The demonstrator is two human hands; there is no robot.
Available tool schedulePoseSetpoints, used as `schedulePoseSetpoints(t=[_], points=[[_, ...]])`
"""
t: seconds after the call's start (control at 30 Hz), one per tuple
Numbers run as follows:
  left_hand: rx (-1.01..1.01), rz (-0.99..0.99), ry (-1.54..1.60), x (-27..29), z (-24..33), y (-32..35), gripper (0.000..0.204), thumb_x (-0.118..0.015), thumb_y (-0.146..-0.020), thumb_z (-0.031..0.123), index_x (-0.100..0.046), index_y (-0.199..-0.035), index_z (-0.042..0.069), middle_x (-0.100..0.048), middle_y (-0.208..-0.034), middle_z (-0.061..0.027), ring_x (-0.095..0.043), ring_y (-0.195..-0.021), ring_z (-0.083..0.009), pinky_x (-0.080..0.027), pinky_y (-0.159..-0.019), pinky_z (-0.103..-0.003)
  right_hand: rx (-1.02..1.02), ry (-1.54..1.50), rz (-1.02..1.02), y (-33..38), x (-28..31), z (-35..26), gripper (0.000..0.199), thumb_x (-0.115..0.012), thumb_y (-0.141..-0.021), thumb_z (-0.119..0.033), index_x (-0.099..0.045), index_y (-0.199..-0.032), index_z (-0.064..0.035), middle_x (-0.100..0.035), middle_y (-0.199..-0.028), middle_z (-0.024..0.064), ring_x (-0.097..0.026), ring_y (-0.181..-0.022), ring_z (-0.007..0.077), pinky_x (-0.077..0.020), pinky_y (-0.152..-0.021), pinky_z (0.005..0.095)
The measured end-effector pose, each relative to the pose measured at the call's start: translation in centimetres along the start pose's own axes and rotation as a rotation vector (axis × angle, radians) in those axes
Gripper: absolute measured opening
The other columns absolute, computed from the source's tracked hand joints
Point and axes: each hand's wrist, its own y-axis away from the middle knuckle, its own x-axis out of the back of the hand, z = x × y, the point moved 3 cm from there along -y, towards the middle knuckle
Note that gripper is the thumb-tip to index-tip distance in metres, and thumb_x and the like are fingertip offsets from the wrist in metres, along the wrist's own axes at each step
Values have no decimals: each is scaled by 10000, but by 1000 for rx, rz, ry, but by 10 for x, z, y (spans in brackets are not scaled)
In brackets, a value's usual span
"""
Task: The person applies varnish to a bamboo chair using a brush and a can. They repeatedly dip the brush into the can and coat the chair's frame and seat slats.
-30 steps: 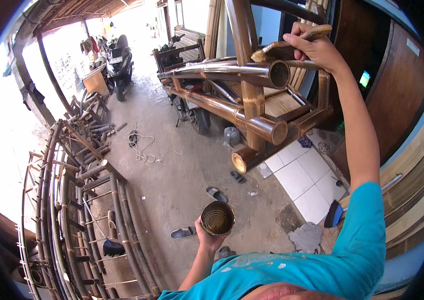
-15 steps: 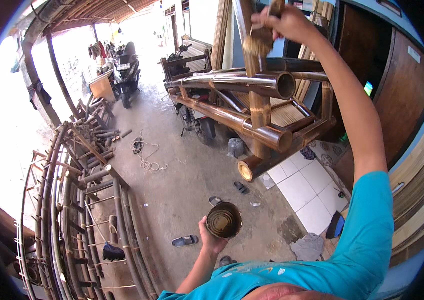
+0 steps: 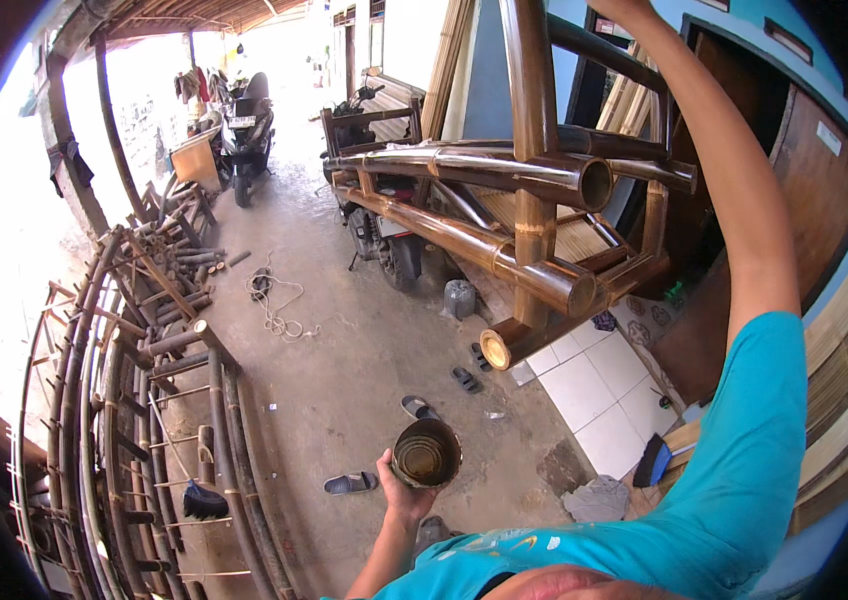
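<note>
Far left of the frame: curved bamboo frames [image 3: 134, 440] lie stacked on the concrete floor [image 3: 344, 340], filling the lower left; a dark rag hangs on one of their rungs. Above them, a heap of short bamboo offcuts [image 3: 179, 240]. Upper left centre: a parked motorcycle [image 3: 249, 125]. Mid-frame on the floor: a loose coil of rope [image 3: 279, 300].

Lower centre: your left hand [image 3: 399, 490] holds a round metal tin [image 3: 426, 453], fingers wrapped around its side from the left, open mouth facing the camera. Its inside looks dark and wet. The tin hangs above the floor, with loose sandals [image 3: 352, 484] lying near it on the concrete.

Centre to upper right: a varnished bamboo furniture frame [image 3: 504, 250] with thick poles, their cut ends pointing toward you. A second motorcycle sits behind it. White floor tiles [image 3: 594, 390] lie below the frame.

Upper right: your right arm reaches up along the frame; your right hand [image 3: 624, 8] is cut off at the top edge, so you cannot tell its grip or what it holds. Lower right: a dark brush [image 3: 652, 462] rests beside the tiles.
</note>
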Motion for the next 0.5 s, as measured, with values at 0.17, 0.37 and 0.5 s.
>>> schedulePoseSetpoints(t=[0.17,0.37,0.5], points=[[-133,47,52,-11,33,24,779,-265,-907,674,-595,-1317,100,-680,-1190,-129,-664,-968,-328,-469,-593,-355,343,-142,-387,39,-86,-20,325,-713,-962,-366,-663,-913,-49,-678,-733,19,-619,-491,136,-533,-479,276],[-40,-34,9,4,15,-8,770,-267,-906,669,-594,-1320,109,-669,-1215,-136,-662,-974,-338,-496,-632,-365,113,-153,-70,4,-21,-39,293,-656,-980,-317,-670,-956,-25,-690,-786,75,-651,-575,169,-551,-521,279],[-117,69,7,-8,27,12,758,-281,-905,664,-605,-1302,105,-687,-1164,-136,-671,-941,-317,-513,-625,-371,384,145,158,-22,-39,-47,251,-620,-1002,-241,-679,-995,3,-705,-841,144,-693,-693,214,-585,-613,307]])
